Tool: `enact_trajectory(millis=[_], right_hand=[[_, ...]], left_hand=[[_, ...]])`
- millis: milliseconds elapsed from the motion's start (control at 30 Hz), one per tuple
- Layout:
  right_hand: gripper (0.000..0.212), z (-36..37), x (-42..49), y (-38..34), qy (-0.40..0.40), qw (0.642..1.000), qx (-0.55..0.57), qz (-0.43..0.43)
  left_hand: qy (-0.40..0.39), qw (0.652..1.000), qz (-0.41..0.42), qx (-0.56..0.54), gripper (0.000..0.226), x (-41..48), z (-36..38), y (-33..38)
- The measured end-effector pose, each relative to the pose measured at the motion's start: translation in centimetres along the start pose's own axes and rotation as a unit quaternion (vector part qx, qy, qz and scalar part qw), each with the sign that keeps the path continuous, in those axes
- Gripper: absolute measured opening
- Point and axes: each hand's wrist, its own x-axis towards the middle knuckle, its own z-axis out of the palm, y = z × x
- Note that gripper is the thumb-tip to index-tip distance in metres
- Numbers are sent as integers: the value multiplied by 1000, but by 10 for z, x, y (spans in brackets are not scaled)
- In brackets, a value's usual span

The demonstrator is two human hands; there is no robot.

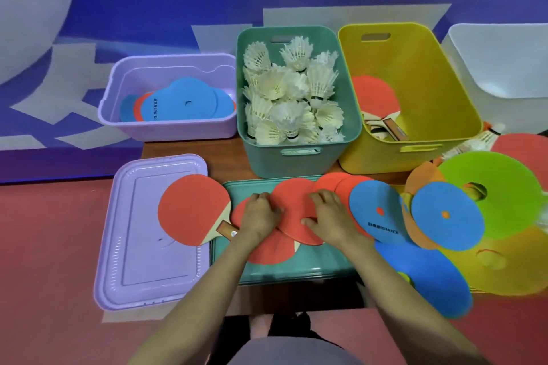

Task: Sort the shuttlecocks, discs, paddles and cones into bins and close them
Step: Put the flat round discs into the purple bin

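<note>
Several red paddles (293,201) lie overlapping on the teal lid (296,271) in front of me. My left hand (258,216) grips the left edge of the middle one, fingers curled. My right hand (329,215) grips its right edge, thumb on the red face. Another red paddle (192,207) rests on the purple lid (142,261). The purple bin (169,129) holds blue discs, the teal bin (296,160) holds shuttlecocks, and the yellow bin (415,68) holds red paddles. Blue discs (376,210) lie to the right.
A heap at the right has more blue discs (447,216), a green cone (504,187), a yellow cone (504,264) and an orange disc (424,178). Loose shuttlecocks (489,136) lie behind it. A white bin (504,53) stands at the far right.
</note>
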Motion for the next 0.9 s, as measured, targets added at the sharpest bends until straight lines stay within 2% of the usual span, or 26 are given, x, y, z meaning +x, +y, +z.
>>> enact_trajectory(millis=[167, 267, 400, 500, 567, 667, 767, 900], right_hand=[[59, 3, -3, 21, 26, 999, -10, 33], [58, 4, -6, 32, 34, 998, 20, 44], [47, 2, -10, 35, 60, 995, 65, 36], [42, -6, -8, 35, 67, 995, 57, 56], [46, -6, -7, 36, 39, 997, 25, 66], [38, -2, -8, 38, 9, 998, 18, 58], [31, -7, -15, 46, 48, 997, 53, 39], [38, -13, -33, 51, 74, 992, 97, -27]], left_hand=[[17, 999, -30, -28, 36, -3, 16, 11], [30, 999, -29, -23, 37, -5, 19, 13], [61, 996, 6, 60, 37, -10, 31, 22], [92, 992, 47, 71, 44, -13, 41, 33], [77, 993, 68, 65, 42, -15, 48, 42], [45, 996, 75, -5, 27, -19, 57, 60], [-5, 993, 24, -111, 37, -23, 59, 80], [11, 976, -45, -211, 43, -20, 54, 86]])
